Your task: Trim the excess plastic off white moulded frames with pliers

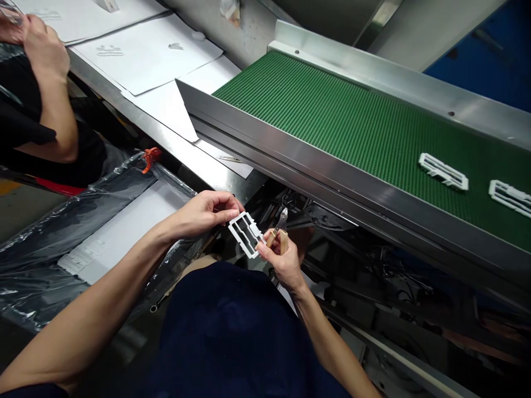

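Bare and busy, the seated worker's two hands meet before me: the left hand (218,211) has thumb and forefinger pinched on one corner of a white plastic rectangular frame with slots (245,232), its other fingers curled; the right hand (287,260) steadies the opposite edge with its thumb and is closed around small metal cutters with pale tan handles (282,220), tips upward. The frame hangs above the dark blue lap — just left of the conveyor's side.

Scanning from the far left, I see a co-worker's raised hand (45,52), then a bin lined with clear plastic (25,276), a white sheet (136,221) inside it. An orange clip (151,158) grips its rim. Next comes a metal table (166,143) spread with white paper (153,63). Rightward runs a ribbed green conveyor belt (332,119) — two similar white frames (443,172) lie toward its right end.
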Motion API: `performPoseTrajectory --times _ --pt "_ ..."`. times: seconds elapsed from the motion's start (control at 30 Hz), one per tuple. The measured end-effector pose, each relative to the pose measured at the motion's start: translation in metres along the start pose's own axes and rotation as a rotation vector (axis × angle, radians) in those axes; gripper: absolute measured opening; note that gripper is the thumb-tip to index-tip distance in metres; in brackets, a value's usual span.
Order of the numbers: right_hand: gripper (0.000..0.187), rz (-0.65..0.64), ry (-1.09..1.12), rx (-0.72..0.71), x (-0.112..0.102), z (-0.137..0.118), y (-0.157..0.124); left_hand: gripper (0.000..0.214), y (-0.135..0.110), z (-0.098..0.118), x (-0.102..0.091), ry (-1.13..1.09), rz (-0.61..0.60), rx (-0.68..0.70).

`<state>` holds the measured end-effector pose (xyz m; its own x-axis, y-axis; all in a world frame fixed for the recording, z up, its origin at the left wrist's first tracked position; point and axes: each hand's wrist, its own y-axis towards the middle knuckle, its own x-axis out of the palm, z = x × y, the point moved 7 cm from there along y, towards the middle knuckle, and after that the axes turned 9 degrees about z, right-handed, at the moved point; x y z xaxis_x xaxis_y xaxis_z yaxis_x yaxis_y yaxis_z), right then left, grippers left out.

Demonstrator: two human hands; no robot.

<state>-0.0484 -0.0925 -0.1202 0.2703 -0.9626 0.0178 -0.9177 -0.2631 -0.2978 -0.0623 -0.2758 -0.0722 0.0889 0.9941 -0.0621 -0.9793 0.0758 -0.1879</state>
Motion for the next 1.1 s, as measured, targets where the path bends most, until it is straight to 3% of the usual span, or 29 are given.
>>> performPoseTrajectory --times 0.07,0.17,0.33,0.53,0.63,0.73,0.93,1.1 --pt "0.026 -0.088 0.075 0.071 0.006 0.011 -0.004 0.019 -0.005 0.004 0.007 -0.026 -0.039 0.04" --pt "0.027 -0.221 0.106 0.15 0.017 0.026 -0.018 0.018 -0.018 0.001 0.022 -0.031 -0.2 0.027" --pt "0.021 -0.349 -0.15 0.144 0.015 0.031 -0.039 0.017 -0.045 -0.014 0.037 0.155 -0.359 -0.044" --pt "0.033 -0.403 -0.602 -0.073 -0.018 -0.019 -0.041 0.018 -0.058 -0.011 0.048 0.182 -0.394 -0.068" --pt "0.039 -0.473 -0.927 -0.251 -0.022 -0.048 -0.043 0.015 -0.056 -0.003 0.052 0.22 -0.437 -0.056" --pt "0.038 -0.533 -1.152 -0.32 -0.018 -0.066 -0.044 0.013 -0.054 0.003 0.055 0.257 -0.476 -0.049" --pt "0.036 -0.65 -1.322 -0.365 -0.005 -0.083 -0.043 0.012 -0.054 0.009 0.06 0.3 -0.504 -0.026" --pt "0.023 -0.726 -1.398 -0.39 0.003 -0.088 -0.043 0.012 -0.056 0.01 0.062 0.296 -0.508 -0.04"
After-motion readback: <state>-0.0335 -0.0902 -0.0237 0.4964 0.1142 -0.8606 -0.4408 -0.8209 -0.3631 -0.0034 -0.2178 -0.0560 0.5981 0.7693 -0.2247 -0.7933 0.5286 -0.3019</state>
